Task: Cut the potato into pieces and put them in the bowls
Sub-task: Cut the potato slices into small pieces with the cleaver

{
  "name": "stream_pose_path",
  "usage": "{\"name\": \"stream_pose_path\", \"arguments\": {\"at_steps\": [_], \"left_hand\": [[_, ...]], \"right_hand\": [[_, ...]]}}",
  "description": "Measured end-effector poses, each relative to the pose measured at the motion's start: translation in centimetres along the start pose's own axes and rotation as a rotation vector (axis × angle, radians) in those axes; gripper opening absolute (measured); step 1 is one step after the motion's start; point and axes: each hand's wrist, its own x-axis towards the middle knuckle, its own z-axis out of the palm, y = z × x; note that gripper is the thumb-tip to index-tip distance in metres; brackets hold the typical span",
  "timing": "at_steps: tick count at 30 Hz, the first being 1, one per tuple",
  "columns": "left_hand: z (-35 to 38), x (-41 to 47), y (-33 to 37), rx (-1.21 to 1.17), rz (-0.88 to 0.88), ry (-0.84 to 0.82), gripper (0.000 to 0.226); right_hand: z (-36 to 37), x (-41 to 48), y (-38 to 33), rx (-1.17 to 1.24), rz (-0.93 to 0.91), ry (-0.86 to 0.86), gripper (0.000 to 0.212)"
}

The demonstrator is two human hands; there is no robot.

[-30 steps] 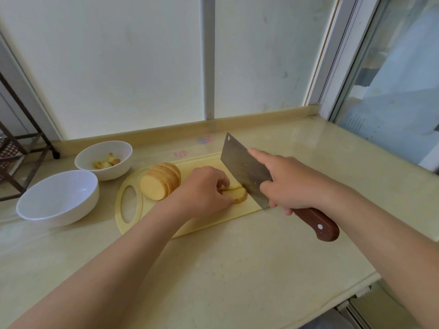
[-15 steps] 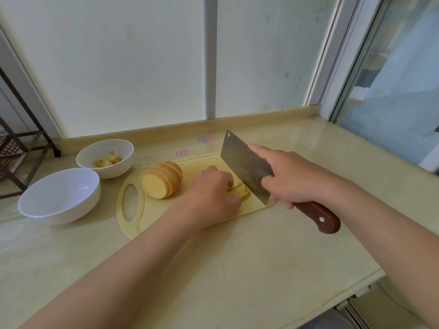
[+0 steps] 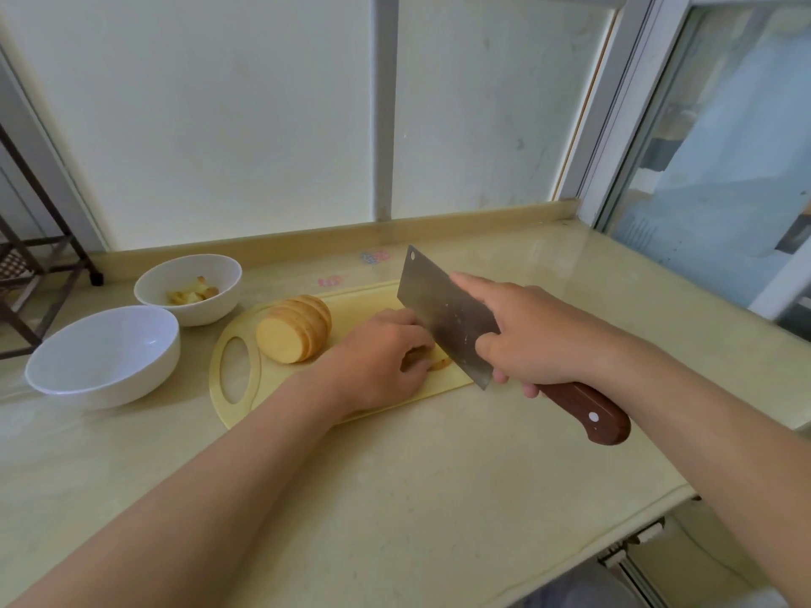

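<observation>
The left hand (image 3: 377, 357) is pinning pale potato strips (image 3: 441, 365) to the cutting board (image 3: 360, 300) under curled fingers (image 3: 414, 344). They are lying just beside the cleaver (image 3: 443, 313), which the right hand (image 3: 540, 340) is gripping. A sliced potato stack (image 3: 294, 329) is sitting further left.

My right hand (image 3: 544, 340) grips the cleaver (image 3: 443, 309) by its wooden handle, blade down over the yellow cutting board (image 3: 237, 399), just beside my left hand (image 3: 377, 359) holding potato pieces (image 3: 440, 364). The sliced potato (image 3: 292, 331) lies near the small bowl (image 3: 193, 267) and large bowl (image 3: 109, 379)

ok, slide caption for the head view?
Left hand steadies potato pieces on the cutting board; right hand grips the cleaver beside them.
</observation>
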Motion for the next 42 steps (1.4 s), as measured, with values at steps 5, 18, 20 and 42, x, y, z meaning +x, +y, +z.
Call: {"name": "stream_pose_path", "arguments": {"at_steps": [5, 18, 20, 42], "left_hand": [[0.2, -0.1, -0.2, 0.005, 0.044, -0.019, 0.019], [0.6, 0.0, -0.8, -0.023, 0.076, 0.022, 0.021], [0.6, 0.0, -0.8, -0.040, 0.083, 0.039, 0.020], [0.8, -0.6, -1.2, -0.044, 0.092, 0.127, 0.011]], "right_hand": [[0.1, -0.5, -0.7, -0.075, 0.010, -0.010, 0.088], [0.9, -0.7, -1.9, -0.201, 0.023, -0.053, 0.086], [1.3, 1.0, -2.1, -0.166, 0.015, -0.014, 0.086], [0.6, 0.3, -1.7, -0.059, 0.023, 0.021, 0.091]]}}
